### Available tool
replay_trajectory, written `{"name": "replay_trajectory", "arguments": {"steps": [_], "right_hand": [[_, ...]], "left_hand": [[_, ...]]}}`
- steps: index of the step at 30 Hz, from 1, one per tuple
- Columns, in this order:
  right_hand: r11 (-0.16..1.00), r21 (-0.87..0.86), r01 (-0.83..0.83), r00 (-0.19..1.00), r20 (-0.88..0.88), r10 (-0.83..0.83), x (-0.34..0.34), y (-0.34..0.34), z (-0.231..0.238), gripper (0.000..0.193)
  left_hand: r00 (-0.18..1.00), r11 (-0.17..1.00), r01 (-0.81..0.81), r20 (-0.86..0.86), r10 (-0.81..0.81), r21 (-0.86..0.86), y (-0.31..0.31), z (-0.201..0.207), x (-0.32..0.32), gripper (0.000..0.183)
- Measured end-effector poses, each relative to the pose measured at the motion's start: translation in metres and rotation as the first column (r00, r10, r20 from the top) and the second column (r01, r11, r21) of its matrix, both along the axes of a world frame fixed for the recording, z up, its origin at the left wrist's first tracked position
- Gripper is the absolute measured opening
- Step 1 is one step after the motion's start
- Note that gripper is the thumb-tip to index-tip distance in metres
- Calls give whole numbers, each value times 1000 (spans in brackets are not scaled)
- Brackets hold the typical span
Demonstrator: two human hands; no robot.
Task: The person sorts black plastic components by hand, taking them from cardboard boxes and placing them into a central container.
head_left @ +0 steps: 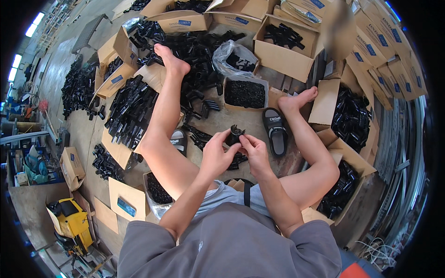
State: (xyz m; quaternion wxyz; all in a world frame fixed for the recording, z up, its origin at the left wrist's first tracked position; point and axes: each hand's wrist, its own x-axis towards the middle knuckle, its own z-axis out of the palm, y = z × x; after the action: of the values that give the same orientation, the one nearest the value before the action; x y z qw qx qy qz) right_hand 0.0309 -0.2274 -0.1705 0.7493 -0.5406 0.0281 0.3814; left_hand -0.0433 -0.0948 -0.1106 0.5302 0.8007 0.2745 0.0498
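Both my hands meet in front of me around one black plastic tube-shaped part (237, 131) with an open, notched top end. My left hand (216, 155) grips it from the left, thumb and fingers wrapped about its side. From the right, my right hand (255, 154) pinches at its rim and lower side with thumb and fingertips; whether a smaller piece is between them is too small to tell. Below and ahead of the hands lie loose black parts (199, 135). A box of small black pieces (245, 94) stands beyond them, beside a clear plastic bag (227, 60).
Piles of black tubes (132, 109) spread left and ahead. Cardboard boxes of black parts (348, 120) stand at right. Black sandals (276, 132) lie between my legs. A phone (126, 207) rests on cardboard at left, near a yellow case (76, 224). Metal profiles (398, 171) line the right.
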Motion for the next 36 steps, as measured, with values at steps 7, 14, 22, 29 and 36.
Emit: {"name": "replay_trajectory", "arguments": {"steps": [7, 14, 22, 29, 36], "right_hand": [[997, -54, -57, 995, -80, 53, 3, 5, -12, 23], [963, -239, -122, 993, -28, 118, 15, 20, -38, 18], [841, -537, 71, 782, 553, 287, 134, 64, -104, 18], [398, -813, 425, 450, 571, 687, 236, 82, -171, 24], [150, -854, 498, 318, 341, 885, 241, 95, -189, 21]], "left_hand": [[980, 609, -196, -144, 134, -768, 22, -52, -3, 36], [973, 340, -216, -174, 150, -915, 35, -77, -5, 31], [822, -21, -295, -265, 504, -955, 53, -120, -4, 23], [711, -163, -308, -340, 616, -937, 78, -121, -5, 29], [707, -189, -283, -338, 622, -940, 83, -119, -8, 30]]}}
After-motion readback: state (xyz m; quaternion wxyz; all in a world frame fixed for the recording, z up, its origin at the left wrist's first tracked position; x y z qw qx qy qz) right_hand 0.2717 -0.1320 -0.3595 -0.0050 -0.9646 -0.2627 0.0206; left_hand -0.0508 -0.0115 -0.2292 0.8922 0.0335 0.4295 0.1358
